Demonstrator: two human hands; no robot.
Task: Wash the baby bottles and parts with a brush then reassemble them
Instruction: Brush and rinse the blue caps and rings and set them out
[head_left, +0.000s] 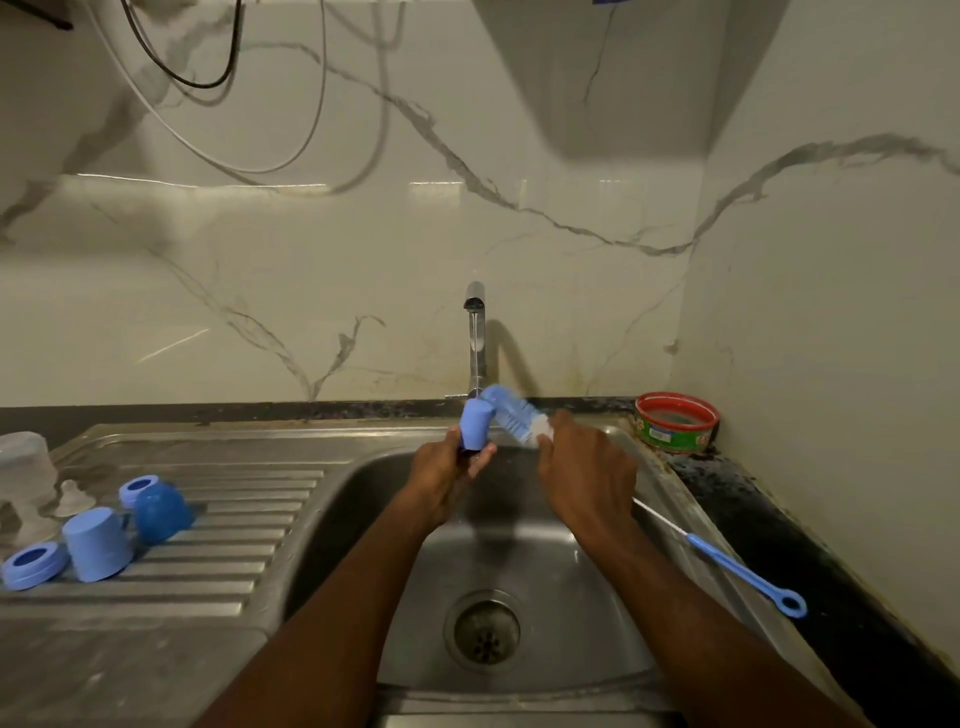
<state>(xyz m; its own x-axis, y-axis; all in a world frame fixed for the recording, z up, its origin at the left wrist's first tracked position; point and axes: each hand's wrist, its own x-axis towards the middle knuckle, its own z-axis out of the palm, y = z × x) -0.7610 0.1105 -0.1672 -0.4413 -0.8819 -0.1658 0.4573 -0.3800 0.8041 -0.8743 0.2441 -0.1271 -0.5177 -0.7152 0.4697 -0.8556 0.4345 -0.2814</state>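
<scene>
Over the steel sink (613, 582), under the running tap (475, 332), my left hand (447, 473) holds a light blue bottle cap (477, 427) upright by its lower end. My right hand (584, 473) grips a blue bottle brush (511, 413) with white bristles, its head tilted up beside the cap. On the drainboard at left lie another light blue cap (101, 543), a darker blue cap (158, 509), a blue ring (34, 564), a clear teat (72, 496) and a clear bottle (23, 467).
A thin blue teat brush (737, 571) lies on the sink's right rim. A red-rimmed green tub (675, 422) stands in the back right corner on the dark counter. The drain (485, 630) sits in the basin middle. Cables hang on the marble wall.
</scene>
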